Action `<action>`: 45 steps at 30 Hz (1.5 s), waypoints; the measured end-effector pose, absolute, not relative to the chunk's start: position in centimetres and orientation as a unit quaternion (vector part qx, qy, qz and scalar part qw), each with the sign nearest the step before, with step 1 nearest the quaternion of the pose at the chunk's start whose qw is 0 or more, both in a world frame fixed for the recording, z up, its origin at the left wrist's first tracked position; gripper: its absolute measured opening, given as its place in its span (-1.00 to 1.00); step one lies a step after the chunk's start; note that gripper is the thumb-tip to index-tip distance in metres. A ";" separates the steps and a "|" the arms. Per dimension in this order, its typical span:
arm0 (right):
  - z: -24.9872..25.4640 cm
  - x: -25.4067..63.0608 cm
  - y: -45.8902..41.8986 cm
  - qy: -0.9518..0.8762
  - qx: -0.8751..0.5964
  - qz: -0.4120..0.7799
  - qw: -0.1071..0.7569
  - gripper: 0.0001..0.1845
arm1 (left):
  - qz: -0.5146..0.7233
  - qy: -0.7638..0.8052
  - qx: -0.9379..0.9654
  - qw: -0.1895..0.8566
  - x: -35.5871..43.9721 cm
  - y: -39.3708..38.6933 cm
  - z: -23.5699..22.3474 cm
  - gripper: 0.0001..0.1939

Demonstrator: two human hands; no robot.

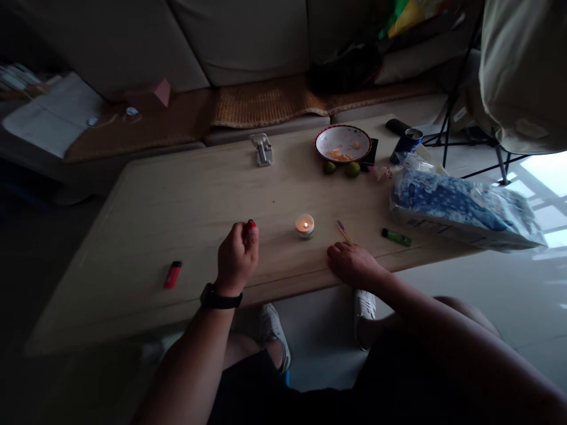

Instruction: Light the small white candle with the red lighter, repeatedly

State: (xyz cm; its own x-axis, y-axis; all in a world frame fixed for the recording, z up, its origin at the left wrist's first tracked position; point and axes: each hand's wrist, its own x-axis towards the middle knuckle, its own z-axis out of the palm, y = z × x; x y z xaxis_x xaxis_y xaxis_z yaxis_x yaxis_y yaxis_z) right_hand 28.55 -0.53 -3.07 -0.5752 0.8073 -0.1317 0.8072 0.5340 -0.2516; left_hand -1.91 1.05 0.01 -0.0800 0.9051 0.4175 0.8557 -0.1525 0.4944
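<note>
Sofa cushions (pixel 248 41) fill the back of this dim room, and a long, pale wooden tabletop (pixel 155 236) runs in front of them. On my feed, the left hand (pixel 238 255), with a black watch (pixel 220 297) on its wrist, is raised with its fingers clenched, pinching a small red-tipped object (pixel 251 224) that I can't identify. I'd judge it's held this way to keep the tip clear of the surface. The right hand (pixel 354 264) rests at the tabletop's near edge, its fingers loosely curled and empty, just beside two thin purple-tipped sticks (pixel 344 232). Between the hands burns a tea-light candle (pixel 305 225), probably placed there so both can reach it. A red lighter (pixel 172 274) lies left, a green lighter (pixel 396 237) right.
</note>
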 end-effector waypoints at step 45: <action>-4.4 28.9 -0.5 -0.881 -0.454 0.124 0.043 -0.82 | 0.341 0.650 0.676 0.063 -1.8 1.2 -0.5 -0.72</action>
State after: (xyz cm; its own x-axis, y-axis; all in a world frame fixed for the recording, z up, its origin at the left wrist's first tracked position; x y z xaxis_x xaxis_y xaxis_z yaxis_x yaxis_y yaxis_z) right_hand 28.88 -0.51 -4.42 -0.5844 0.8106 -0.0377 0.7893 0.5571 -0.2581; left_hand -1.79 1.17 -0.55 -0.0776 0.9222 0.3789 0.8361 -0.1468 0.5285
